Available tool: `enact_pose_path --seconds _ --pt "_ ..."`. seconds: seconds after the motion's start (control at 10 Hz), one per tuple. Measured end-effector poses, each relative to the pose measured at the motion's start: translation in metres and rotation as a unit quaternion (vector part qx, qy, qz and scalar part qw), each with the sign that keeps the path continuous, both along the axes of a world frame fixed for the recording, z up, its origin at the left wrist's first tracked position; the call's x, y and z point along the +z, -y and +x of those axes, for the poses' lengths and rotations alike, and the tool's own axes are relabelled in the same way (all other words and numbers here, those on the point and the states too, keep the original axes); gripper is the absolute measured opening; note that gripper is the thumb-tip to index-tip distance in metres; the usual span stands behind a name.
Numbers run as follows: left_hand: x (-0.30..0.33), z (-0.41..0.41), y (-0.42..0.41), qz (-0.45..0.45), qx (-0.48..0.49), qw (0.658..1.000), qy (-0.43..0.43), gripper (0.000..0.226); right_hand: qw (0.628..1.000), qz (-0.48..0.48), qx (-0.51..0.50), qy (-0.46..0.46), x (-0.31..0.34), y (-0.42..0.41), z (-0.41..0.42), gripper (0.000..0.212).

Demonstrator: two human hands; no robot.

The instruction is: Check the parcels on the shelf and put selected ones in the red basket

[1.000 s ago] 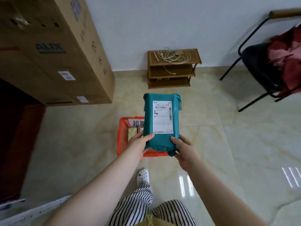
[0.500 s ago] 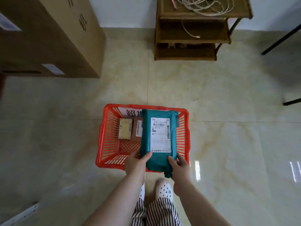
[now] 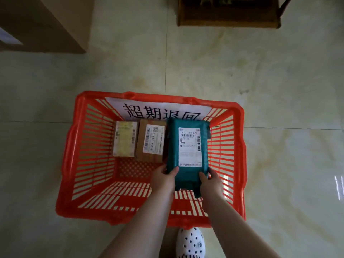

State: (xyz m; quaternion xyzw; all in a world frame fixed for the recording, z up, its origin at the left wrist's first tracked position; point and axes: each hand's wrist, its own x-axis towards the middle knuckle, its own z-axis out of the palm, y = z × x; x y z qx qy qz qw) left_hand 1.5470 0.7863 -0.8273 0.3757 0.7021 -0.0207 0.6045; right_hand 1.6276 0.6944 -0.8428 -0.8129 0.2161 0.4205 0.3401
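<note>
We look straight down on a pale, glossy tiled floor [image 3: 279, 90], where a large cardboard carton [image 3: 42, 23] fills the upper left corner and the foot of a wooden shelf unit [image 3: 227, 13] crosses the top edge. At centre stands the red basket [image 3: 67, 164], a slatted plastic crate with a white paper sign [image 3: 160, 109] in black Chinese characters fixed inside its far wall. Our two bare forearms reach down into the basket from the bottom of the view. Between them we hold the teal parcel [image 3: 188, 146], a soft plastic mailer with a white shipping label facing up, inside the basket on its right side; whether it rests on the basket bottom we cannot tell. Our left hand [image 3: 163, 176] grips its near left corner, thumb curled over the top face. Our right hand [image 3: 211, 183] grips the near right corner, fingers wrapped round the edge. Just left of the mailer lies a brown cardboard box [image 3: 150, 140] with a white label, and beside that a smaller pale yellow box [image 3: 124, 141], both against the far wall. A white spotted shoe [image 3: 189, 243] shows below the basket's near rim.
</note>
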Motion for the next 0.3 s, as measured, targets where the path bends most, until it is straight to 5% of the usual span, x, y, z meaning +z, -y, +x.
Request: enact_pose_path --seconds 0.3 --pt "-0.030 0.009 -0.004 0.003 -0.039 0.998 -0.049 0.041 0.996 -0.033 0.085 0.003 -0.050 0.008 0.001 0.055"
